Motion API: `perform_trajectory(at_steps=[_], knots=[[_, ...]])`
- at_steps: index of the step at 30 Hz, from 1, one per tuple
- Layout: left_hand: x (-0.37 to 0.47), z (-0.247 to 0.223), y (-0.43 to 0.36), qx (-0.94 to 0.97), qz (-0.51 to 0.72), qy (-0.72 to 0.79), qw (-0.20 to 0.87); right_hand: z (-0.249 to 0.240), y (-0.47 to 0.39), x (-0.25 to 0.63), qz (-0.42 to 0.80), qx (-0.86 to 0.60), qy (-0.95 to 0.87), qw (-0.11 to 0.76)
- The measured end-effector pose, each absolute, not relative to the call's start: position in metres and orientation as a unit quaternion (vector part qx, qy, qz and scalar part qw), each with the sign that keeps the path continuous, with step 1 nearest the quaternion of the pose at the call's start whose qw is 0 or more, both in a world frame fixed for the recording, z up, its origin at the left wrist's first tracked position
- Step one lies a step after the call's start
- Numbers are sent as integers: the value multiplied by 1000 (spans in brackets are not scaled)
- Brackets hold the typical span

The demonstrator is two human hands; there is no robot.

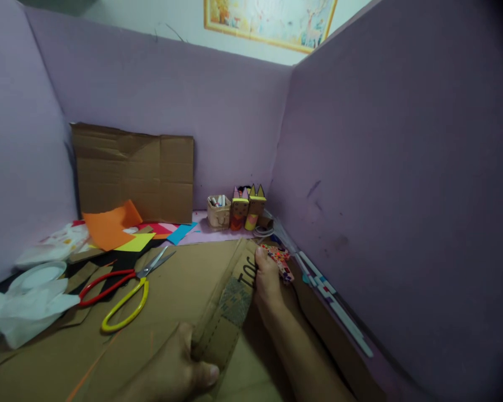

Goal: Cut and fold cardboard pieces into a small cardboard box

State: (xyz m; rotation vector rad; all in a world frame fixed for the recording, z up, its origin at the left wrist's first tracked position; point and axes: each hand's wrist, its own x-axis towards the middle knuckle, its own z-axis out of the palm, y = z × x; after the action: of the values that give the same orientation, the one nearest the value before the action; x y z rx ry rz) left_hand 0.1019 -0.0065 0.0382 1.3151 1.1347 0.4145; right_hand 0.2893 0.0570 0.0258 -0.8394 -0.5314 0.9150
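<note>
A strip of brown cardboard (222,329) with black print and a grey patterned patch is held at a slant between both hands. My left hand (180,360) grips its near end, the thumb lying on the printed face. Around the upper right edge, near the black letters, my right hand (270,276) is closed on the same strip. Its fingers behind the cardboard are hidden. To the left lies a pair of scissors (140,273), one handle red and the other yellow, blades open. Beneath everything is a large cardboard sheet (184,279).
Orange paper (109,226), yellow paper (136,243) and blue paper (181,233) lie at the back left. A cardboard panel (134,173) leans on the purple wall (235,117). A marker basket (218,215) stands near two cardboard figures (247,209). White strips (335,304) lie along the right.
</note>
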Motion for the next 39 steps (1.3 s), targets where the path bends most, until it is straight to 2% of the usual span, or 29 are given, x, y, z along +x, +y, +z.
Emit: perform_trajectory(at_steps=[5,12,24,30,39], knots=[[104,37,-7,555,190,464,664,23,59,289,456,-412,-233,754],[81,50,26,590,214,415,658,28,36,245,607,-392,-320,613],[86,41,30,595,304,401,626,24,28,232,540,-414,-361,638],[86,44,32,594,316,397,625,20,21,226,602,-367,-397,588],[88,42,38,632,284,402,599,14,32,233,582,-385,-310,646]])
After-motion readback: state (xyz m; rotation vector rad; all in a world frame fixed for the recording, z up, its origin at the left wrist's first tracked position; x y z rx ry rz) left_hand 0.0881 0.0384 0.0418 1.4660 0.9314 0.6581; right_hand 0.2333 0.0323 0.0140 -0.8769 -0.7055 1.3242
